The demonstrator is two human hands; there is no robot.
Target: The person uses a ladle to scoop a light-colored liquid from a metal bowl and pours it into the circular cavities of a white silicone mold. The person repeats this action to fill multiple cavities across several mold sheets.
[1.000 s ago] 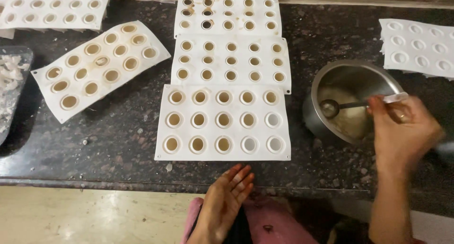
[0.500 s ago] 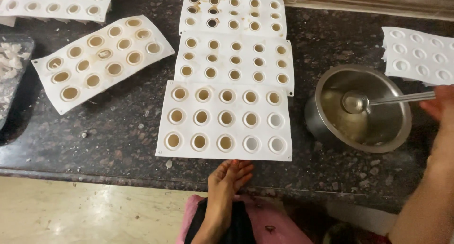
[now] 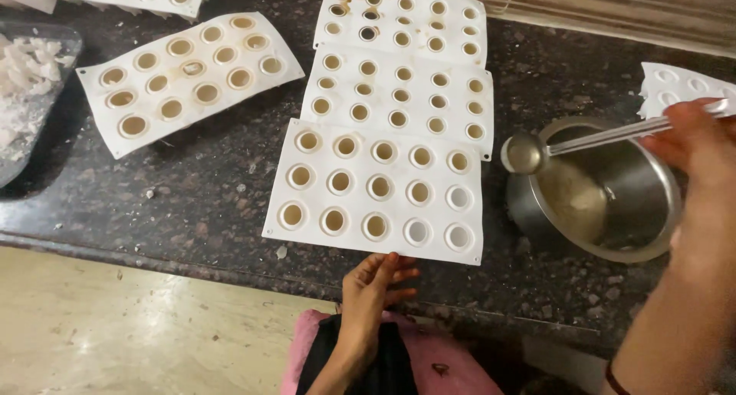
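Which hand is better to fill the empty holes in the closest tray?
The right hand, probably. It already holds the loaded spoon above the metal bowl, close to the nearest tray's unfilled cups. The left hand only rests at the tray's front edge.

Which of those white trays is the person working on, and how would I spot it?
Start at the dark stone counter. Three white moulds run in a column at its middle; take the nearest mould, whose front edge the left hand touches. Unlike its neighbours, its three cups at the lower right are still empty, and the right hand holds a ladle beside it.
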